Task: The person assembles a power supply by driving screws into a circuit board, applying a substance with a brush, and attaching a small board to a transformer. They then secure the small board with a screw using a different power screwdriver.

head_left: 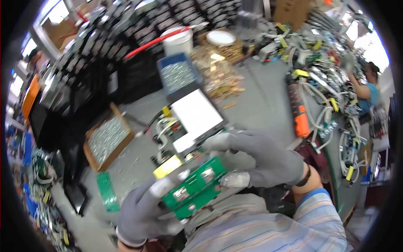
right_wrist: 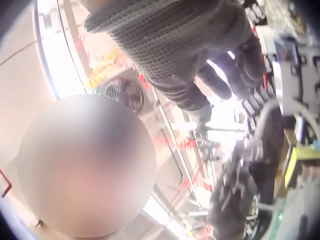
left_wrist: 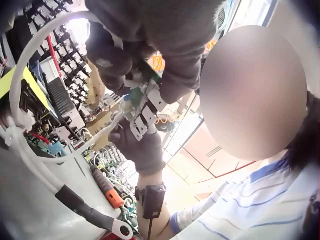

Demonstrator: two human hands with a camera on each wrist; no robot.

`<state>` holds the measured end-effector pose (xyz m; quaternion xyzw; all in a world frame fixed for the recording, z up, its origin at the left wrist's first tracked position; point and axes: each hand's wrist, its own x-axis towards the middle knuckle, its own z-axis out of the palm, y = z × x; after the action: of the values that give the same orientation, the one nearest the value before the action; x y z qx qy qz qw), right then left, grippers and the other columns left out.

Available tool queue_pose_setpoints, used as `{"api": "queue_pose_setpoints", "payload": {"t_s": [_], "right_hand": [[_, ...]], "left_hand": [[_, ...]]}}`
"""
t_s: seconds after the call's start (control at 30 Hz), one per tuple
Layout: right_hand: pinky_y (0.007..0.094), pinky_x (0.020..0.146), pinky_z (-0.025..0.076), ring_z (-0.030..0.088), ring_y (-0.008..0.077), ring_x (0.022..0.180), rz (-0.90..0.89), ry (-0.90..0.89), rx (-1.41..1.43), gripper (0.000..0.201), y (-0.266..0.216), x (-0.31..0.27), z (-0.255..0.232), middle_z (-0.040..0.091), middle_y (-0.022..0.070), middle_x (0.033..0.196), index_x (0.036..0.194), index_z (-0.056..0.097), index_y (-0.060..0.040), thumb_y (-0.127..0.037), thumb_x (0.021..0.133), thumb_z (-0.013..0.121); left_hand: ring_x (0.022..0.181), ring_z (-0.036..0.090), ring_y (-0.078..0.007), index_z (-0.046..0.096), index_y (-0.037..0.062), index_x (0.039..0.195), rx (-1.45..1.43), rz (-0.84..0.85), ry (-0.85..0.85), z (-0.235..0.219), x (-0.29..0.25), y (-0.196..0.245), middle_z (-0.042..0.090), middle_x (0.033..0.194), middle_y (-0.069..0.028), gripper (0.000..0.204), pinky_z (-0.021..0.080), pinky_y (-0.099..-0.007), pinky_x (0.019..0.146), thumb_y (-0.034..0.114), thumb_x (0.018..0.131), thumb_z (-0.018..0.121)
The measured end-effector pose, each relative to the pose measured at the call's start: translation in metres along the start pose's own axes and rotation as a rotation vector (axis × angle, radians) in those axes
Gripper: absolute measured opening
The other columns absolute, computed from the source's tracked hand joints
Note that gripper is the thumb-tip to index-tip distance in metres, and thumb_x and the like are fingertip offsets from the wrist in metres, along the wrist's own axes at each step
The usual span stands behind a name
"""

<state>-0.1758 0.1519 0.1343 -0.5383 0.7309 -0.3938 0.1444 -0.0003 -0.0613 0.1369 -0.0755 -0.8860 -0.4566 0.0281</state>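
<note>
A green circuit board [head_left: 197, 185] with metal terminals is held in my grey-gloved left hand [head_left: 145, 210], thumb on its upper edge. In the left wrist view the left hand [left_wrist: 155, 30] grips the board, with its row of metal terminals [left_wrist: 145, 117] facing down. My gloved right hand [head_left: 264, 157] is at the board's right end, its thumb overlapping that end in the head view. The right wrist view shows the right hand [right_wrist: 190, 55] with loosely bent fingers and nothing between them. Just beyond the board lies a yellow-labelled part [head_left: 168, 166] with white cables [head_left: 161, 132].
A white-topped box [head_left: 197, 113] stands ahead, near a blue bin of metal pieces [head_left: 178, 75]. Left are a cardboard tray of screws [head_left: 107, 140] and a green board [head_left: 108, 191]. An orange-and-black tool [head_left: 298, 111] and heaped cable assemblies [head_left: 327, 84] lie right. Another person [head_left: 367, 90] is far right.
</note>
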Motion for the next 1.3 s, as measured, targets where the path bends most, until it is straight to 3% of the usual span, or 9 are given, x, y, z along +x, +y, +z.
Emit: {"api": "queue_pose_setpoints", "payload": {"t_s": [0.13, 0.23, 0.33, 0.4, 0.47, 0.73, 0.8, 0.87, 1.3], "right_hand": [[0.0330, 0.071, 0.049, 0.062, 0.0204, 0.080, 0.457, 0.463, 0.040, 0.022, 0.073, -0.004, -0.060, 0.064, 0.0115, 0.087, 0.096, 0.064, -0.0006, -0.015, 0.079, 0.064], [0.0380, 0.072, 0.049, 0.063, 0.0262, 0.081, 0.983, 0.146, -0.735, 0.033, 0.141, 0.010, -0.079, 0.065, 0.0135, 0.079, 0.092, 0.064, 0.0009, -0.030, 0.079, 0.062], [0.0351, 0.058, 0.050, 0.063, 0.0229, 0.068, 0.840, 0.044, -1.021, 0.035, 0.203, 0.022, -0.076, 0.064, 0.0174, 0.079, 0.088, 0.063, 0.0018, -0.031, 0.076, 0.063], [0.0328, 0.056, 0.046, 0.061, 0.0221, 0.069, 0.948, -0.103, -0.716, 0.029, 0.205, 0.030, -0.087, 0.065, 0.0097, 0.078, 0.089, 0.063, -0.0043, -0.029, 0.073, 0.063], [0.0241, 0.046, 0.040, 0.054, 0.0121, 0.056, 0.951, 0.252, -0.030, 0.020, 0.197, 0.009, -0.094, 0.060, 0.0029, 0.070, 0.082, 0.061, -0.0068, -0.025, 0.074, 0.061], [0.0270, 0.046, 0.047, 0.057, 0.0166, 0.052, 0.083, 1.014, 0.533, 0.020, 0.005, -0.045, -0.027, 0.060, 0.0048, 0.067, 0.085, 0.058, 0.0019, -0.016, 0.077, 0.062], [0.0310, 0.048, 0.051, 0.061, 0.0228, 0.053, -0.272, 0.455, 1.055, 0.025, -0.012, -0.038, -0.002, 0.063, 0.0116, 0.070, 0.083, 0.062, 0.0040, -0.016, 0.072, 0.071], [0.0311, 0.045, 0.049, 0.061, 0.0231, 0.052, -0.481, -0.001, 0.304, 0.021, -0.038, -0.009, -0.026, 0.062, 0.0160, 0.071, 0.079, 0.064, 0.0033, -0.012, 0.068, 0.073], [0.0256, 0.050, 0.045, 0.063, 0.0157, 0.058, -0.642, 0.083, -0.158, 0.018, -0.053, -0.017, 0.006, 0.067, 0.0091, 0.076, 0.082, 0.064, -0.0065, -0.022, 0.078, 0.071]], "left_hand": [[0.094, 0.061, -0.0265, 0.051, -0.0014, 0.119, 0.029, 0.043, 0.082, 0.003, 0.000, -0.001, 0.063, 0.102, -0.0149, 0.056, 0.045, -0.0300, 0.083, 0.031, 0.076, 0.067], [0.094, 0.061, -0.0260, 0.050, -0.0019, 0.119, -0.091, -0.031, 0.111, 0.008, 0.008, 0.002, 0.063, 0.102, -0.0150, 0.057, 0.045, -0.0299, 0.083, 0.032, 0.076, 0.067], [0.079, 0.062, -0.0249, 0.049, 0.0028, 0.125, -0.115, -0.044, 0.088, 0.002, 0.008, -0.002, 0.061, 0.097, -0.0143, 0.074, 0.048, -0.0308, 0.071, 0.033, 0.065, 0.078], [0.079, 0.062, -0.0268, 0.049, 0.0043, 0.127, -0.112, -0.083, 0.011, -0.006, 0.011, 0.004, 0.061, 0.100, -0.0147, 0.077, 0.048, -0.0315, 0.072, 0.034, 0.063, 0.080], [0.078, 0.062, -0.0274, 0.048, 0.0051, 0.127, -0.077, -0.052, 0.036, -0.005, 0.008, -0.004, 0.060, 0.101, -0.0147, 0.079, 0.048, -0.0317, 0.071, 0.035, 0.062, 0.081], [0.092, 0.064, -0.0272, 0.055, 0.0028, 0.122, -0.147, -0.069, 0.095, 0.003, 0.007, -0.008, 0.064, 0.103, -0.0157, 0.085, 0.047, -0.0347, 0.083, 0.037, 0.050, 0.085], [0.092, 0.064, -0.0274, 0.055, 0.0029, 0.121, -0.155, -0.039, 0.120, 0.006, 0.006, -0.010, 0.064, 0.103, -0.0158, 0.083, 0.047, -0.0349, 0.083, 0.036, 0.051, 0.085], [0.092, 0.064, -0.0276, 0.055, 0.0031, 0.121, -0.161, -0.007, 0.159, 0.006, 0.004, -0.011, 0.064, 0.103, -0.0158, 0.081, 0.047, -0.0350, 0.082, 0.034, 0.053, 0.084], [0.088, 0.065, -0.0272, 0.057, 0.0018, 0.117, -0.098, -0.042, 0.105, 0.003, 0.002, -0.008, 0.065, 0.099, -0.0158, 0.075, 0.049, -0.0340, 0.080, 0.032, 0.054, 0.084]]}}
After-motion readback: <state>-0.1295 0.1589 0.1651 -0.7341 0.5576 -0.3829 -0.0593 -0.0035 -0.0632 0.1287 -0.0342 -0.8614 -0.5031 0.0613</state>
